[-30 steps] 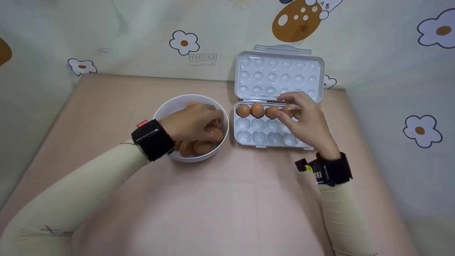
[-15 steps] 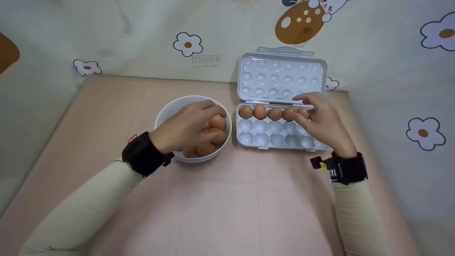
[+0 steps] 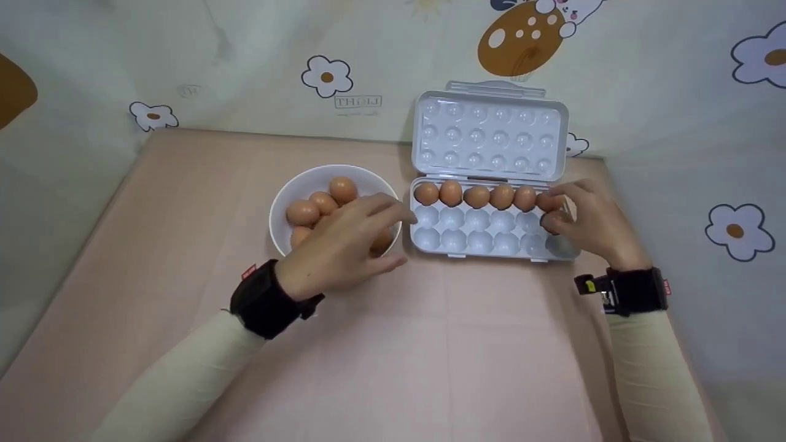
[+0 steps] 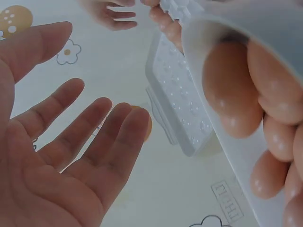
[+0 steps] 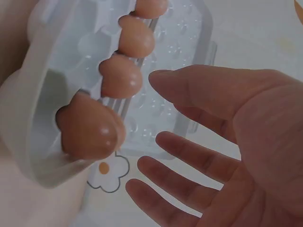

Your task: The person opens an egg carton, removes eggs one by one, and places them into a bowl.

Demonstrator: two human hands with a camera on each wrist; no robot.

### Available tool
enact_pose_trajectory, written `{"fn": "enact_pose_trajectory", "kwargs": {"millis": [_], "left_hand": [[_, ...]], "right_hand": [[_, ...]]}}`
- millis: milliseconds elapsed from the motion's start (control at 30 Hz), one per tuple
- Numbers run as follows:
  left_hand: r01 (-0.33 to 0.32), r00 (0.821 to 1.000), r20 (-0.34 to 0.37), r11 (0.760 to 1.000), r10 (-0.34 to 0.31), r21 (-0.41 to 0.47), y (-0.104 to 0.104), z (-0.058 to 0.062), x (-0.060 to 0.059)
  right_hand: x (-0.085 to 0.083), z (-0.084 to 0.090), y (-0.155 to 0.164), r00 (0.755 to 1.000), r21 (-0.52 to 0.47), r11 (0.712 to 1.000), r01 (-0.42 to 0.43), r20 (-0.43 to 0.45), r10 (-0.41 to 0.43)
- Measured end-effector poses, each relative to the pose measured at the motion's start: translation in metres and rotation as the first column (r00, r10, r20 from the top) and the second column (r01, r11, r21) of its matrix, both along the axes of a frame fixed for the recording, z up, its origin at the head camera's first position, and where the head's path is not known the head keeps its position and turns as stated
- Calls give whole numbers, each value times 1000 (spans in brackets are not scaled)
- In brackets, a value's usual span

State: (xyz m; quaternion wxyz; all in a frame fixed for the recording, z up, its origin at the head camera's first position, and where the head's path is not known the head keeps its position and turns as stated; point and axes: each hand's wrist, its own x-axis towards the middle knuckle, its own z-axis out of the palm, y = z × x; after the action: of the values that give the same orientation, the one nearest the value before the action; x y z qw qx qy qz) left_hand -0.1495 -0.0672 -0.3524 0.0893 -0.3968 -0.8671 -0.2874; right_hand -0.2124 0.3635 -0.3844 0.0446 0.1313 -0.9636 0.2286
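Observation:
My left hand (image 3: pixel 347 242) is over the right side of a white bowl (image 3: pixel 282 184) of brown eggs (image 3: pixel 303 212). In the left wrist view its fingers (image 4: pixel 90 127) are extended and hold nothing. A white plastic egg box (image 3: pixel 454 248) lies with its lid raised, its back row filled with brown eggs (image 3: pixel 477 197). One more egg (image 3: pixel 554 222) sits in the middle row at the right end. My right hand (image 3: pixel 599 221) is beside that end; the right wrist view shows its thumb and fingers spread, apart from the nearest egg (image 5: pixel 90 127).
The raised lid (image 3: pixel 491 135) leans back at the table's far edge, before a wall cloth (image 3: pixel 245 61) printed with flowers. Bowl and box stand close side by side on the pinkish table cover (image 3: pixel 393 356).
My right hand has moved right along the back row, uncovering the eggs there and one in the middle row. My left hand has come up out of the bowl, its fingers now past the right rim.

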Motion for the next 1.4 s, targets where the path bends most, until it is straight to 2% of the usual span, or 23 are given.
{"fn": "enact_pose_trajectory", "kwargs": {"millis": [167,267,467,633,900,1100,1267,1300,1400], "left_hand": [[37,999,37,999,-37,-8,15,-12,3],[41,999,36,999,-40,-30,24,-20,5],[84,996,37,996,-83,-8,39,-33,9],[91,996,9,995,-91,-29,44,-41,11],[109,992,67,993,-106,-35,45,-47,10],[114,991,74,993,-111,-28,45,-50,8],[110,992,72,994,-108,-28,45,-51,7],[107,992,70,994,-105,-27,44,-51,7],[101,993,66,995,-100,-7,43,-50,5]], "right_hand": [[-3,-14,13,999,60,998,-14,-39,16],[-4,-18,15,1000,71,997,11,16,-12],[-6,-17,15,987,85,995,55,145,-67],[-8,-19,15,985,108,993,39,163,-56],[-9,-23,13,983,130,991,27,177,-50],[-9,-26,13,990,99,995,-6,142,-9],[-7,-25,14,994,78,997,7,107,-15],[-6,-24,14,996,72,997,10,84,-16],[-4,-21,12,995,69,996,-51,-86,57]]}}
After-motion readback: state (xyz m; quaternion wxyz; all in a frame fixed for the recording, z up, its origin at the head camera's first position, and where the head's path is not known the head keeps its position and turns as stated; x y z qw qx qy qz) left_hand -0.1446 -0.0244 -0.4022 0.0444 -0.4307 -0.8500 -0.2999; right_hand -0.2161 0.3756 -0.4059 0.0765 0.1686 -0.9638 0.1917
